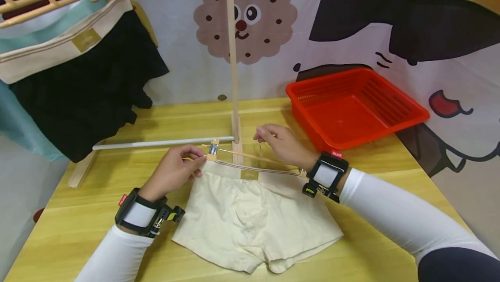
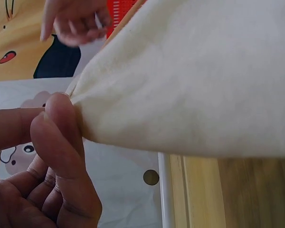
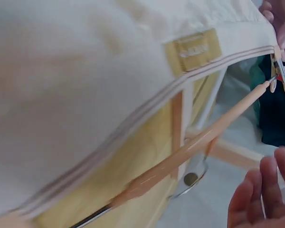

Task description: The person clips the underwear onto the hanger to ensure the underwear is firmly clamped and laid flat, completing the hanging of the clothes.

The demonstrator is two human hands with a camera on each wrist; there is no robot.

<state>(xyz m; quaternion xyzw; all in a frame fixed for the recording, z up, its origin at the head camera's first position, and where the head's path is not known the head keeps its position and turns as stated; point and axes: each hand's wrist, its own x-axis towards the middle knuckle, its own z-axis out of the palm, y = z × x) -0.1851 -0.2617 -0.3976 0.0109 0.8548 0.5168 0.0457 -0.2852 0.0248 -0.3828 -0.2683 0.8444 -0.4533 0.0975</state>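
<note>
Cream boxer briefs (image 1: 250, 217) hang by their waistband from a wooden clip hanger (image 3: 180, 156), in front of me over the table. A gold label (image 3: 194, 50) marks the middle of the waistband. My left hand (image 1: 175, 169) pinches the waistband's left corner between thumb and finger, right beside the hanger's left clip (image 1: 213, 149). In the left wrist view the cloth stretches away from those fingertips. My right hand (image 1: 283, 143) is above the hanger's right part, fingers loosely bent and holding nothing. The right clip is mostly hidden behind that wrist. The hanger's wire hook (image 3: 185, 192) shows in the right wrist view.
A red plastic basket (image 1: 351, 108) stands at the table's back right. Black boxer briefs (image 1: 93, 82) and a light blue garment (image 1: 13, 108) hang from hangers at the left. A wooden post (image 1: 232, 47) and a metal bar (image 1: 164, 142) stand behind my hands, before a printed cloth.
</note>
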